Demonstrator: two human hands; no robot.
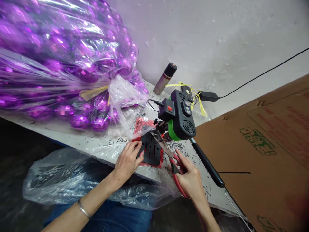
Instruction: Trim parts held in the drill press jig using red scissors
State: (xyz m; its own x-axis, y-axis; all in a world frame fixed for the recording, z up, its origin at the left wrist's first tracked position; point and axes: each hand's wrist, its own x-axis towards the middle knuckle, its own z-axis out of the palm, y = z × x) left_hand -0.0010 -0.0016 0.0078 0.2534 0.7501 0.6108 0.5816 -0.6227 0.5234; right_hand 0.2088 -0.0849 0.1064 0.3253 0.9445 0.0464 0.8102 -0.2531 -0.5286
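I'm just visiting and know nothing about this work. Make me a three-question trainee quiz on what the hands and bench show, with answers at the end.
1. Which hand holds the red-handled scissors?
2. True or false: the left hand is at the dark slotted plate.
3. What fills the large clear bag on the bench?
A) Green ribbons
B) Shiny purple balls
C) Folded cloth

Key:
1. The right hand.
2. True.
3. B.
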